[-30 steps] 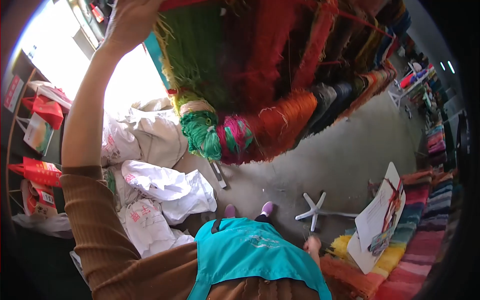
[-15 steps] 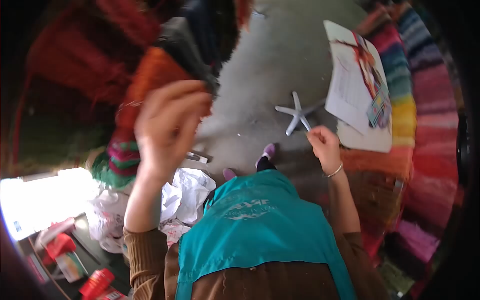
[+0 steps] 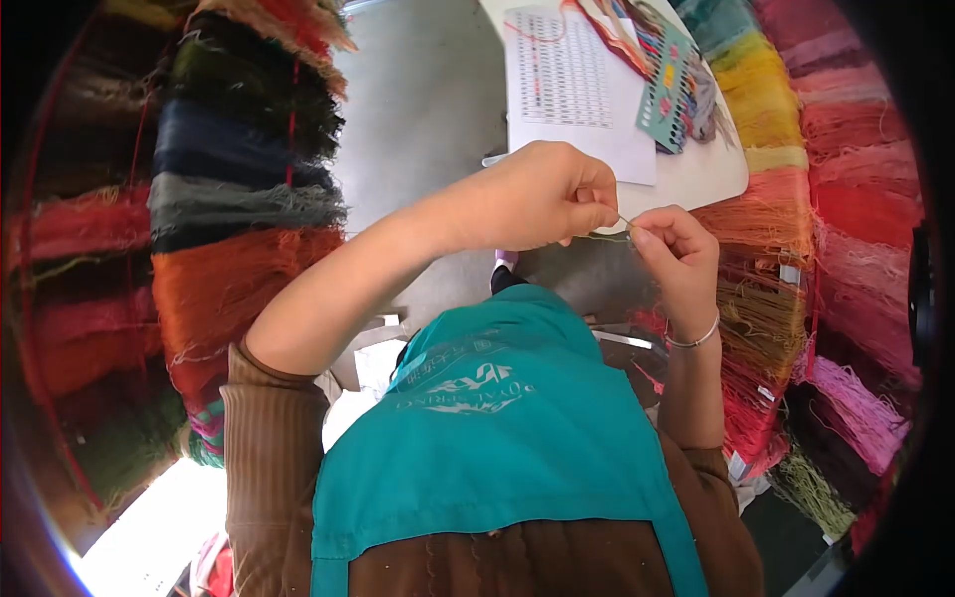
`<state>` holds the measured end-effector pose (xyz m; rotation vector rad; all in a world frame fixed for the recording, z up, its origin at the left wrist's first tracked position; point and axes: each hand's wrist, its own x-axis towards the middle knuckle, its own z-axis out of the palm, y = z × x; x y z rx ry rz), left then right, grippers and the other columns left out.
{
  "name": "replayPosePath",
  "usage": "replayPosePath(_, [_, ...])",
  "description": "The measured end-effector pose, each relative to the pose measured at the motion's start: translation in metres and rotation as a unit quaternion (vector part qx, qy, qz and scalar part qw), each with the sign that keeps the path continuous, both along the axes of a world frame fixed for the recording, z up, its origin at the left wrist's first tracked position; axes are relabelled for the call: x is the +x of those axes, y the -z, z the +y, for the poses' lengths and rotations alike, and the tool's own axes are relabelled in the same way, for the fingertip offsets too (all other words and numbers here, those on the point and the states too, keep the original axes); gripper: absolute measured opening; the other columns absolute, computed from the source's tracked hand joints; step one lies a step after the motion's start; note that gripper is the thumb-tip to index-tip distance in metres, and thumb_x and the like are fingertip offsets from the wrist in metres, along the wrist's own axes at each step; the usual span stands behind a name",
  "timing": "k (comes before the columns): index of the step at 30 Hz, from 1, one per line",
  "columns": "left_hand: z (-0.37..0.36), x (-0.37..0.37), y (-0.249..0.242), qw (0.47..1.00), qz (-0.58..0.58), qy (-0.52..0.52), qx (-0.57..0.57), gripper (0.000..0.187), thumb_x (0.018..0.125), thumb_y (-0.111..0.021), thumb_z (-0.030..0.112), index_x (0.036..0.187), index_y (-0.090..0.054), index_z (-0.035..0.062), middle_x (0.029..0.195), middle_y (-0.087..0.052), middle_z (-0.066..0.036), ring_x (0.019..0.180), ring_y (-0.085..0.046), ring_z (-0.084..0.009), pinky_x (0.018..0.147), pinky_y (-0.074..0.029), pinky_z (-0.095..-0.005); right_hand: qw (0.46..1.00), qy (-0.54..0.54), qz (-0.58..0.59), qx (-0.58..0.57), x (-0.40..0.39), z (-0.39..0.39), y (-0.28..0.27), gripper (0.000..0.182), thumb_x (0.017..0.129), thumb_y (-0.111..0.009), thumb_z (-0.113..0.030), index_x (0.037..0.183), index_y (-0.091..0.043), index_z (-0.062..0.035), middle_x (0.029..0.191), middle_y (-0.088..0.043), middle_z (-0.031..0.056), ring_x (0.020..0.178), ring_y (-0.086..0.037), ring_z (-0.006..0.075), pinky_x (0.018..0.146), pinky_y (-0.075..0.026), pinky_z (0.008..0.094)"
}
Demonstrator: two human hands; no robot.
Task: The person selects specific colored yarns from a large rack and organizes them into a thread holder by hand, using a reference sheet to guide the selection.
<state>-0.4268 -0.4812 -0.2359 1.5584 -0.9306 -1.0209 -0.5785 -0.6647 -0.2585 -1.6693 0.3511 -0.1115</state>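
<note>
In front of the teal apron [image 3: 487, 398], both hands meet close together. My left hand [image 3: 542, 194] reaches across from the left, thumb and fingers pinched at the end of a thin thread [image 3: 624, 220]. The thread spans the short gap to my right hand [image 3: 681, 259], whose thumb and forefinger are closed on it. An olive-yellow length shows just below the left fingertips. The rest of the thread is too fine to follow. A thin bracelet [image 3: 694, 338] circles the right wrist.
Beyond the hands, a white board [image 3: 721, 164] bears a printed sheet [image 3: 557, 80] and a teal punched card [image 3: 665, 90] with threads. Orange skeins [image 3: 239, 284] hang on the left, yellow skeins [image 3: 756, 90] on the right. Grey floor [image 3: 418, 109] lies between.
My left hand has swung right, across to my right hand, and now pinches the thread. The view has shifted, bringing the board and sheet nearer the hands.
</note>
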Motion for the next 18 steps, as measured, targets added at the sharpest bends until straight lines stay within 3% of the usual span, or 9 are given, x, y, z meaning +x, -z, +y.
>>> replayPosePath(6, [-0.069,0.007,-0.028,0.995,-0.031,0.084,0.036,0.016,0.095,-0.059,0.014,0.095,-0.065,-0.0001,0.074,-0.064,-0.004,0.059,-0.061,-0.0099,0.056,-0.049,-0.0253,0.998,0.058,-0.021,0.011,-0.013,-0.047,0.001,0.002,0.088,-0.067,-0.001,0.09,-0.067,-0.0006,0.07,-0.052,-0.0091,0.062,-0.04,-0.0007,0.055,-0.029,0.0178])
replayPosePath(9, [-0.093,0.01,-0.03,0.995,0.011,0.097,0.015,0.015,0.096,-0.057,0.014,0.095,-0.063,0.0,0.073,-0.064,-0.003,0.059,-0.058,-0.0083,0.055,-0.047,-0.0245,0.997,0.076,-0.022,0.018,-0.024,-0.068,-0.003,0.002,0.086,-0.067,-0.001,0.087,-0.066,-0.0002,0.07,-0.053,-0.0082,0.062,-0.041,-0.0002,0.055,-0.03,0.0184])
replayPosePath(13, [-0.105,0.025,-0.023,0.995,-0.05,0.086,0.016,0.014,0.097,-0.058,0.014,0.097,-0.064,0.0018,0.075,-0.062,0.0,0.058,-0.049,-0.0055,0.053,-0.044,-0.0225,0.992,0.108,-0.041,0.044,-0.036,-0.085,-0.016,0.005,0.08,-0.067,0.004,0.082,-0.063,0.0002,0.07,-0.054,-0.0048,0.061,-0.042,0.0019,0.054,-0.031,0.0201])
replayPosePath(16, [-0.11,0.038,-0.004,0.99,-0.082,0.112,-0.015,0.016,0.098,-0.06,0.017,0.099,-0.066,0.0023,0.075,-0.061,0.001,0.059,-0.049,-0.0044,0.054,-0.044,-0.0219,0.955,0.091,-0.201,0.197,-0.035,-0.105,-0.036,0.014,0.08,-0.061,0.003,0.072,-0.052,-0.0047,0.062,-0.043,-0.0004,0.063,-0.037,0.0125,0.056,-0.03,0.027])
replayPosePath(18, [-0.116,0.043,0.011,0.992,0.045,0.114,0.023,0.019,0.099,-0.06,0.02,0.101,-0.067,0.0021,0.077,-0.062,0.002,0.063,-0.051,-0.0034,0.056,-0.045,-0.0211,0.905,0.106,-0.281,0.3,-0.038,-0.12,-0.061,0.019,0.087,-0.061,-0.006,0.071,-0.05,-0.0091,0.059,-0.045,-0.0046,0.068,-0.035,0.0131,0.064,-0.029,0.0286])
